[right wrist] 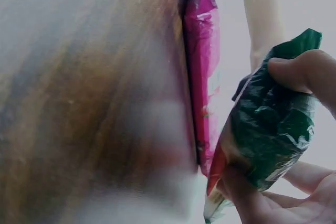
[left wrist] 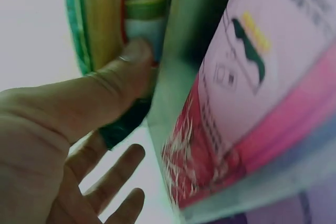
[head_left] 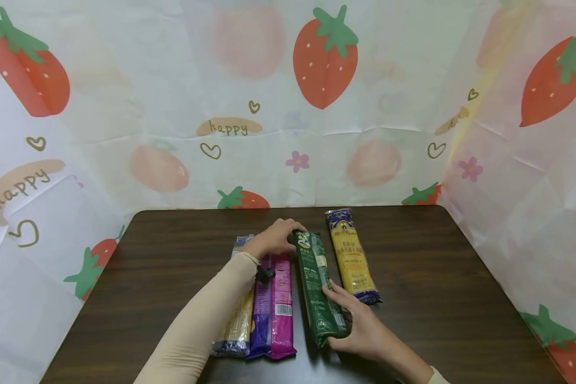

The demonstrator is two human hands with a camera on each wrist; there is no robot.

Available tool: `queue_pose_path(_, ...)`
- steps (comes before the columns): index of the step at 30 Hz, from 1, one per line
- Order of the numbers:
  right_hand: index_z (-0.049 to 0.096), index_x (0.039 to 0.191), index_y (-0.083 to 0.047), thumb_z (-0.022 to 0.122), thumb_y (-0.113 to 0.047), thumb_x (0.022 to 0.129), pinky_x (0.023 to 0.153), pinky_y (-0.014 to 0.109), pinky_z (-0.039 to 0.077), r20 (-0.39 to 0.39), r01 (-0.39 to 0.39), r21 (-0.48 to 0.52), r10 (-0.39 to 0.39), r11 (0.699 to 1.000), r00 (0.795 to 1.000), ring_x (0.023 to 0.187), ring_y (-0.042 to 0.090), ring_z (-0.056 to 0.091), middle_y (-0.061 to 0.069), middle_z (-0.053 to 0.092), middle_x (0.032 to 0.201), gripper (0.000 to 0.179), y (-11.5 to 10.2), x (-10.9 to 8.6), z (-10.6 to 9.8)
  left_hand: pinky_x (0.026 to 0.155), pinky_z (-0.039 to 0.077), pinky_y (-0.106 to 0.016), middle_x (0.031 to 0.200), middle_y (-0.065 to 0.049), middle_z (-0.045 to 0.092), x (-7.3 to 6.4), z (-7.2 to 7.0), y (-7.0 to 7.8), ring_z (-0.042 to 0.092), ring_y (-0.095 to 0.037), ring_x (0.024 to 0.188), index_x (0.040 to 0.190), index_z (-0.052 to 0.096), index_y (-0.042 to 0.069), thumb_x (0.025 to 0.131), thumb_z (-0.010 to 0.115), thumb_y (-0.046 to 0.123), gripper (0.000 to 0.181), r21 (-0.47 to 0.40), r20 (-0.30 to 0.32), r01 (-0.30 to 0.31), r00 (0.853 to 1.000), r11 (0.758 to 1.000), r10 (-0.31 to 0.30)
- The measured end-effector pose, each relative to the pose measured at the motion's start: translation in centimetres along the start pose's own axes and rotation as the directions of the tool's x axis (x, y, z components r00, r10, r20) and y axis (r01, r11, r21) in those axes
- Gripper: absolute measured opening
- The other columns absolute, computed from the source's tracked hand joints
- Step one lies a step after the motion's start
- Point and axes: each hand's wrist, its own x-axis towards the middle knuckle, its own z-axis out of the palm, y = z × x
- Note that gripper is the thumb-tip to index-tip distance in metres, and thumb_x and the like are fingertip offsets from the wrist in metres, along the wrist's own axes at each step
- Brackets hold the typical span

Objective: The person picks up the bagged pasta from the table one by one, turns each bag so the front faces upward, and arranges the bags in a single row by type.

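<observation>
A green pasta packet (head_left: 312, 288) is held at both ends, tilted slightly off the dark table. My left hand (head_left: 274, 238) grips its far end, thumb on one face in the left wrist view and the other fingers partly behind it. At the near end, my right hand (head_left: 362, 325) pinches the crinkled green wrapper (right wrist: 273, 114) between thumb and fingers. Just left of the green packet lies pink-and-purple packaging (head_left: 282, 298); whether it is one packet or two, I cannot tell. My left forearm partly covers a clear packet with blue ends (head_left: 240, 325).
A yellow pasta packet with blue ends (head_left: 352, 256) lies to the right of the green one. The dark wooden table (head_left: 437, 277) has rounded far corners. Strawberry-printed sheeting (head_left: 269, 96) hangs behind it and at both sides.
</observation>
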Motion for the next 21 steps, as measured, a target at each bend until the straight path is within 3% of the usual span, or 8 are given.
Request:
queue_pose_path(3, 0.043, 0.165, -0.007, 0.091, -0.01, 0.081, 0.102, 0.056, 0.056, -0.012, 0.03, 0.056, -0.03, 0.998, 0.999, 0.146, 0.056, 0.042, 0.03, 0.028, 0.171, 0.096, 0.0, -0.1, -0.1, 0.107, 0.051, -0.047, 0.145, -0.015, 0.058, -0.3, -0.3, -0.3, 0.055, -0.035, 0.13, 0.147, 0.062, 0.01, 0.098, 0.082, 0.011, 0.052, -0.089, -0.022, -0.001, 1.0, 0.996, -0.001)
queue_pose_path(7, 0.042, 0.165, -0.007, 0.088, -0.007, 0.083, 0.101, 0.05, 0.057, -0.031, 0.069, 0.129, -0.066, 0.989, 0.997, 0.144, 0.052, 0.045, 0.029, 0.027, 0.171, 0.095, -0.1, 0.0, -0.4, 0.105, 0.055, -0.046, 0.15, -0.017, 0.052, -0.6, -0.7, -0.8, 0.065, -0.036, 0.126, 0.147, 0.057, 0.009, 0.099, 0.079, 0.006, 0.053, -0.259, -0.024, -0.023, 1.0, 0.966, 0.017)
queue_pose_path(13, 0.041, 0.165, -0.004, 0.086, -0.002, 0.083, 0.101, 0.04, 0.055, -0.05, 0.135, 0.202, -0.128, 0.97, 0.991, 0.146, 0.049, 0.044, 0.026, 0.026, 0.173, 0.094, -0.2, 0.2, -0.7, 0.112, 0.051, -0.049, 0.146, -0.013, 0.06, -0.8, -0.7, -1.8, 0.062, -0.038, 0.134, 0.148, 0.054, 0.017, 0.101, 0.077, 0.009, 0.053, -0.367, -0.004, -0.011, 1.0, 0.93, 0.01)
queue_pose_path(15, 0.04, 0.166, -0.004, 0.085, -0.001, 0.082, 0.102, 0.037, 0.054, -0.053, 0.152, 0.217, -0.144, 0.964, 0.988, 0.145, 0.048, 0.044, 0.026, 0.025, 0.173, 0.095, -0.2, 0.2, -0.6, 0.112, 0.051, -0.049, 0.14, -0.013, 0.064, -0.8, -0.6, -2.1, 0.062, -0.038, 0.135, 0.147, 0.052, 0.017, 0.101, 0.076, 0.007, 0.052, -0.427, -0.001, -0.029, 0.999, 0.904, 0.032)
queue_pose_path(19, 0.038, 0.166, -0.003, 0.083, 0.004, 0.082, 0.103, 0.031, 0.054, -0.057, 0.176, 0.27, -0.166, 0.947, 0.984, 0.145, 0.042, 0.045, 0.027, 0.023, 0.173, 0.096, 0.0, 0.2, -0.4, 0.11, 0.053, -0.048, 0.133, -0.017, 0.067, -1.0, -0.5, -2.7, 0.062, -0.038, 0.135, 0.146, 0.048, 0.012, 0.102, 0.072, 0.001, 0.051, -0.554, -0.003, -0.082, 0.995, 0.828, 0.097)
queue_pose_path(21, 0.036, 0.167, -0.002, 0.081, 0.006, 0.083, 0.102, 0.029, 0.055, -0.055, 0.178, 0.312, -0.169, 0.933, 0.984, 0.145, 0.038, 0.045, 0.027, 0.021, 0.174, 0.096, -0.1, 0.2, -0.4, 0.108, 0.055, -0.046, 0.133, -0.018, 0.066, -1.2, -0.5, -2.9, 0.063, -0.038, 0.134, 0.147, 0.046, 0.01, 0.102, 0.071, -0.001, 0.052, -0.585, -0.007, -0.099, 0.993, 0.805, 0.117)
